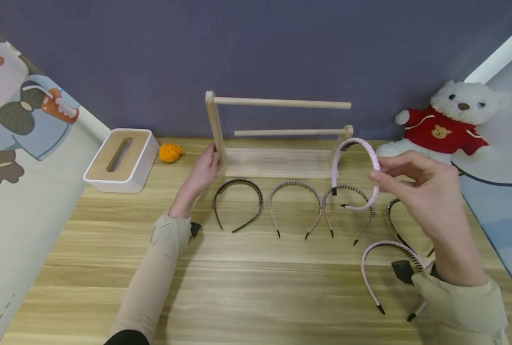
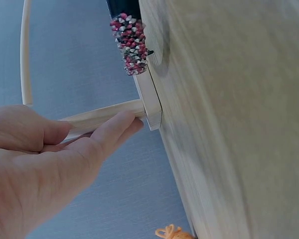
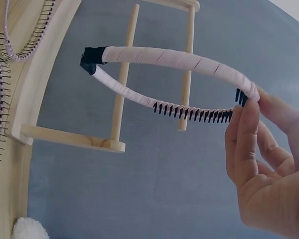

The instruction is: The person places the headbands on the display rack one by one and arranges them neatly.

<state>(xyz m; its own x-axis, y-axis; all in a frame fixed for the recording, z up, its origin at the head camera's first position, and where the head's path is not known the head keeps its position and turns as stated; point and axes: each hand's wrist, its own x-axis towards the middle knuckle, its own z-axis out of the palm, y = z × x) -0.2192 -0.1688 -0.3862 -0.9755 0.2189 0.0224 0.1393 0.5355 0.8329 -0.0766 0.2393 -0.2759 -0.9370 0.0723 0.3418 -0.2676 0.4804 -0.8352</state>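
Observation:
A pink ribbon-wrapped headband (image 1: 374,158) with black comb teeth is pinched between the thumb and fingers of my right hand (image 1: 428,187). It hangs in the air before the right end of a wooden rack (image 1: 277,163). My left hand (image 1: 204,167) grips the rack's left upright (image 2: 104,114) low down, thumb on one side and fingers on the other. On the table in front of the rack lie a dark beaded headband (image 1: 238,182), a pale beaded headband (image 1: 294,183) and another pale one (image 1: 369,211). A pink headband (image 1: 369,247) lies near my right forearm.
A dark beaded headband (image 1: 391,223) is partly hidden behind my right hand. At the left stand a white tissue box (image 1: 137,177) and an orange pompom (image 1: 170,153). A white teddy bear (image 1: 462,108) in red sits at the right. The rack has two horizontal rods (image 1: 281,102).

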